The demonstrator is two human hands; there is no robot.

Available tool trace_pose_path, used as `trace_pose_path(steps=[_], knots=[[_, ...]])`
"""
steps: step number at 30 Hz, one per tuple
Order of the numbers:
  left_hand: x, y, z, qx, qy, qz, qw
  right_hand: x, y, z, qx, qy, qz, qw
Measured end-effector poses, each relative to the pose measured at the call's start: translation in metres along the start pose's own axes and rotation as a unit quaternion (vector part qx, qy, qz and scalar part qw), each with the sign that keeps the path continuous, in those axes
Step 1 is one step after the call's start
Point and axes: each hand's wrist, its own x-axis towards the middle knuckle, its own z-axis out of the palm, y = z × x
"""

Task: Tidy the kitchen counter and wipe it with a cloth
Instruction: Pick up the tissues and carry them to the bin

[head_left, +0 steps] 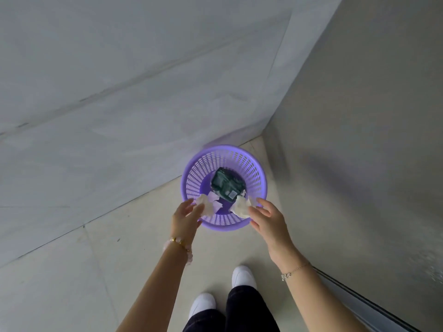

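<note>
**Rubbish run in progress, wiping not started as far as anyone can see**

So the person is standing over a purple mesh wastebasket (257, 178) tucked into the corner where the grey wall meets the floor, sitting at about 12 o'clock from their white shoes (242, 276). Each hand has a crumpled white tissue in it. The left hand (185, 218) is at roughly 8 o'clock on the basket rim, fingers loosely pinching the left tissue wad (203, 204). The right hand (267, 218) is at about 4 o'clock, fingers spread and only lightly touching the right tissue wad (241, 205), so that one looks close to dropping. Both wads hang right over the basket opening.

Already in the bottom: a dark green wrapper (226, 185), towards 1 o'clock inside the basket, plus a pale scrap near the left wad.

Progress guess: the clearing-off-rubbish part seems well underway, probably near its end for this load. The kitchen counter isn't in view at all, and neither is a cloth, so there's no telling how tidy it is. The wipe-down looks like it's all still to come.
</note>
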Motion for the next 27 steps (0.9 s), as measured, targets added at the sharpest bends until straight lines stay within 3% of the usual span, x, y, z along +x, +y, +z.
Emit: trace_pose_path(steps=[5,11,21,27], knots=[[-0.008,0.004,-0.007,0.023,-0.007,-0.002,1.000,-0.009,0.005,-0.005,0.018,0.004,0.037,0.999],[-0.064,0.021,-0.034,0.086,-0.012,0.029,0.996,-0.058,-0.012,-0.027,-0.061,0.022,0.042,0.997],[-0.244,0.059,-0.110,0.269,-0.050,0.062,0.960,-0.228,-0.088,-0.076,-0.138,0.030,0.021,0.990],[-0.301,0.064,-0.142,0.335,-0.122,0.074,0.932,-0.331,-0.058,-0.104,-0.160,0.063,0.080,0.982]])
